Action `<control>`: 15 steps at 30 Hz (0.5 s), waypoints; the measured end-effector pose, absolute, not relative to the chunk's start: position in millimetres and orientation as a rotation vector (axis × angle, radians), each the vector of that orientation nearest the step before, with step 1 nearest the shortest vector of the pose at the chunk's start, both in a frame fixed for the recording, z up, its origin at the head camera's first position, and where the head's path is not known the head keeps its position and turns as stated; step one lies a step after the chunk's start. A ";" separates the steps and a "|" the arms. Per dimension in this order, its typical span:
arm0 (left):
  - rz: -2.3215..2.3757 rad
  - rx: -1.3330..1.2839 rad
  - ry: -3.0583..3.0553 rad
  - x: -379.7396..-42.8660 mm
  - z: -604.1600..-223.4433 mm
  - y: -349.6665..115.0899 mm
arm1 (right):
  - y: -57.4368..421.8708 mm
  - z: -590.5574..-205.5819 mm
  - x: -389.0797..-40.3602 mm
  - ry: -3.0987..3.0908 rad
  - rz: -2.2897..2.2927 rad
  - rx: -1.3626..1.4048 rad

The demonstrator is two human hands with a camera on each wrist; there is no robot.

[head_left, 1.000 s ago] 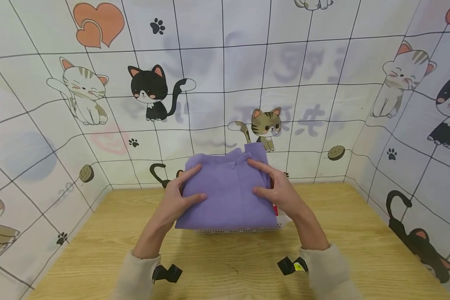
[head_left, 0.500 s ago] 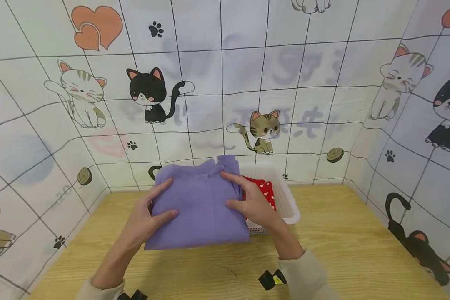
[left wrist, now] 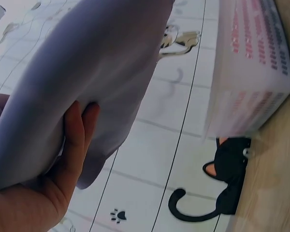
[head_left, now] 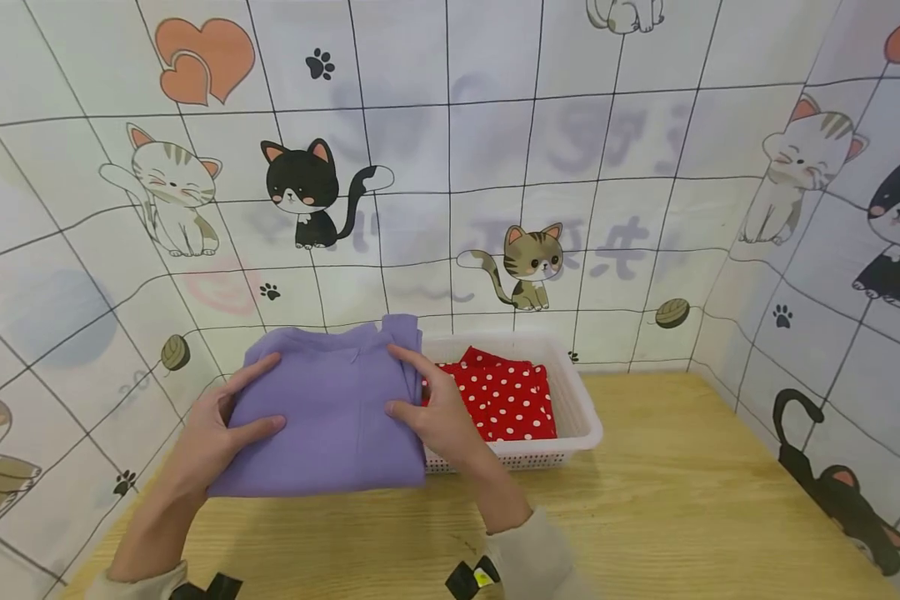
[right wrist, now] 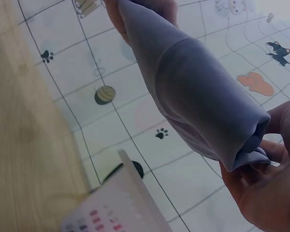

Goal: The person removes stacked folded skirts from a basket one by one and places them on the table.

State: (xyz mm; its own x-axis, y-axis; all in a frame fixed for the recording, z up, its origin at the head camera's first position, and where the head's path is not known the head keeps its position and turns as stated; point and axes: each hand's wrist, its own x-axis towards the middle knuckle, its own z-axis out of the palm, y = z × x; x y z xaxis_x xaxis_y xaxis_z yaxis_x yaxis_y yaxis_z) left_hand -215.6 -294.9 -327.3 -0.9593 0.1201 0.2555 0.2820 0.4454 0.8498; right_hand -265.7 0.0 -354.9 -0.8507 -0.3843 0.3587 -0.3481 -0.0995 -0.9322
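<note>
A folded purple garment (head_left: pixel 322 417) with a collar edge at its top is held up over the left part of the table. My left hand (head_left: pixel 217 433) grips its left side, thumb in front and other fingers behind, as the left wrist view shows. At its right side my right hand (head_left: pixel 442 408) pinches the layered edge; folds of the purple cloth (left wrist: pixel 111 72) hang between both hands, clear of the tabletop in the wrist views. Just right of it, a white plastic basket (head_left: pixel 581 408) holds a red cloth with white dots (head_left: pixel 506 400), partly covered by the right hand.
The wooden table (head_left: pixel 667 500) runs back to a wall (head_left: pixel 420 167) covered in a white grid print with cartoon cats. Side walls with the same print stand at left and right. The basket sits near the back wall.
Both hands have carried the purple garment leftward from in front of the basket. The basket and the red dotted cloth, mostly hidden before, now show.
</note>
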 end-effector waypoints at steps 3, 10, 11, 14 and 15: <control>-1.494 -0.347 -2.559 -216.4 -327.0 -310.8 | -15.7 -359.7 -263.5 2.082 -2.176 -0.841; -1.505 -0.407 -2.519 -221.3 -334.2 -341.2 | -46.3 -366.6 -258.6 2.143 -2.141 -0.888; -1.513 -0.411 -2.513 -222.0 -335.9 -345.1 | -49.8 -366.9 -257.3 2.160 -2.124 -0.900; -1.593 -0.408 -2.494 -224.8 -342.5 -357.7 | -60.0 -369.8 -254.1 2.238 -2.054 -0.943; -1.636 -0.405 -2.484 -226.3 -344.9 -362.2 | -63.0 -370.8 -253.0 2.266 -2.028 -0.962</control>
